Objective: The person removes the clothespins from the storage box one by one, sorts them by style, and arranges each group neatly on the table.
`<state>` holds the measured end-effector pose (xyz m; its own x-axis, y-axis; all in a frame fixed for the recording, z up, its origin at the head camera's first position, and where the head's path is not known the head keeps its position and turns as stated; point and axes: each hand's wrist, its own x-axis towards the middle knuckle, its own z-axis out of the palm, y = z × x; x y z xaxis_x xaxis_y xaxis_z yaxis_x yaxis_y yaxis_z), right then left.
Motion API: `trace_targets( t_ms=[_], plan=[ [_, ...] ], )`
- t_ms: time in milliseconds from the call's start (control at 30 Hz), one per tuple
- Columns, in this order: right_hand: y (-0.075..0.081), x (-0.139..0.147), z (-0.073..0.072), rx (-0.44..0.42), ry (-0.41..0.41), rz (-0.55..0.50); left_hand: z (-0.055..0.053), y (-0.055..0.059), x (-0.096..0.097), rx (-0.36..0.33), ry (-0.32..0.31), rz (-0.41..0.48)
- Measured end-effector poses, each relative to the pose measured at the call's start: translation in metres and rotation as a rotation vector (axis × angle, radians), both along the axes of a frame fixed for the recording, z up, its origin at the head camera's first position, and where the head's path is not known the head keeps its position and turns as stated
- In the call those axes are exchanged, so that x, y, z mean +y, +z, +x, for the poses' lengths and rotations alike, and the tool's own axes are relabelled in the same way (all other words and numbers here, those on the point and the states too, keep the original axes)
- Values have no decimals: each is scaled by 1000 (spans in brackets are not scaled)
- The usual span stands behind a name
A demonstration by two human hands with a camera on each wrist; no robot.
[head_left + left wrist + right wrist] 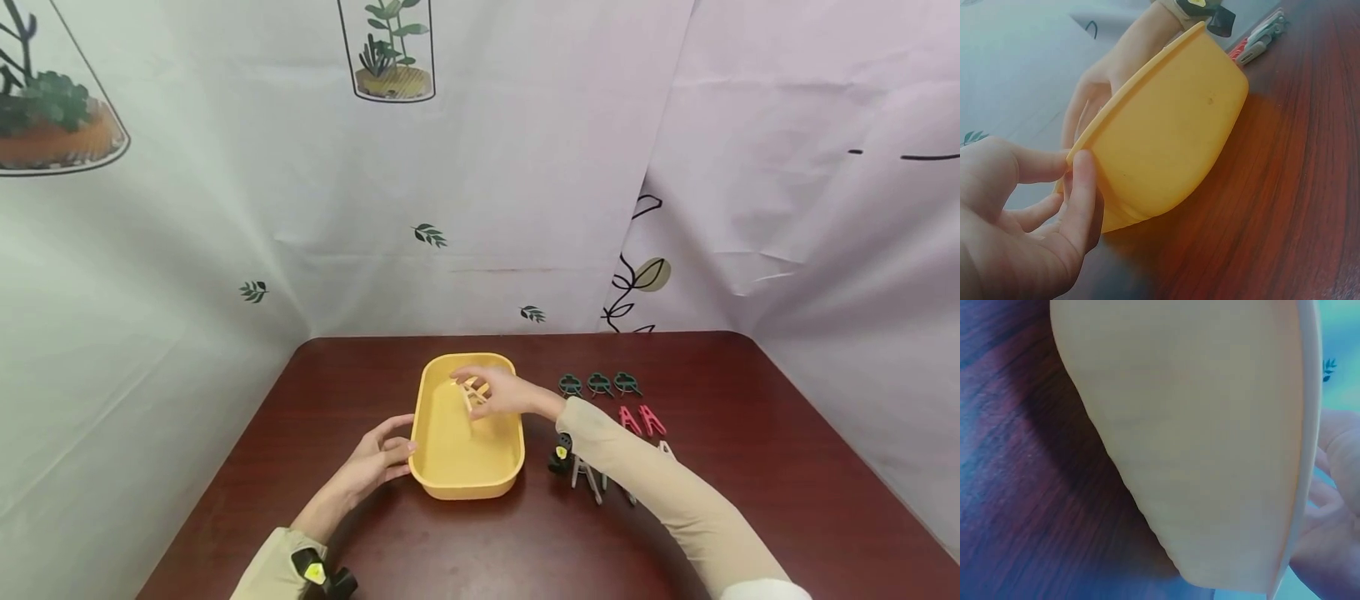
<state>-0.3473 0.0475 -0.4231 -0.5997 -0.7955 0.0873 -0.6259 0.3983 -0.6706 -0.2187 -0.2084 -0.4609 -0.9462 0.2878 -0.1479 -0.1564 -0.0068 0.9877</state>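
Note:
A yellow plastic basin [465, 479] sits on the dark red table. My left hand [375, 458] is at its left side, and the left wrist view shows thumb and fingers pinching the rim [1138, 81]. My right hand [501, 392] reaches over the right rim into the basin and holds a beige clothespin [468, 400] between thumb and fingers, above the basin floor. In the right wrist view the basin's outer wall [1197, 444] fills most of the picture; part of my right hand [1335, 487] shows past the rim, with the clothespin hidden.
Right of the basin lie three green round clips [599, 383] in a row, with two red clothespins [641, 420] nearer. Grey clothespins [587, 479] lie partly hidden under my right forearm. A white printed cloth [480, 183] hangs behind the table.

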Motion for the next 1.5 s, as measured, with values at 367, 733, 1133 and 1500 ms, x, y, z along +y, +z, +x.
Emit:
trace_targets(
  t_ms=[367,733,1133,1500],
  plan=[
    [2,13,10,19,-19,-84,-2,-4,-3,4,-6,16],
    [-2,30,16,72,-82,-128,-3,-5,0,0,-1,18],
    [-3,52,24,19,-144,-194,-4,-3,0,8,-1,0],
    [-3,71,29,36,-158,-201,0,0,1,-2,2,0]
  ],
)
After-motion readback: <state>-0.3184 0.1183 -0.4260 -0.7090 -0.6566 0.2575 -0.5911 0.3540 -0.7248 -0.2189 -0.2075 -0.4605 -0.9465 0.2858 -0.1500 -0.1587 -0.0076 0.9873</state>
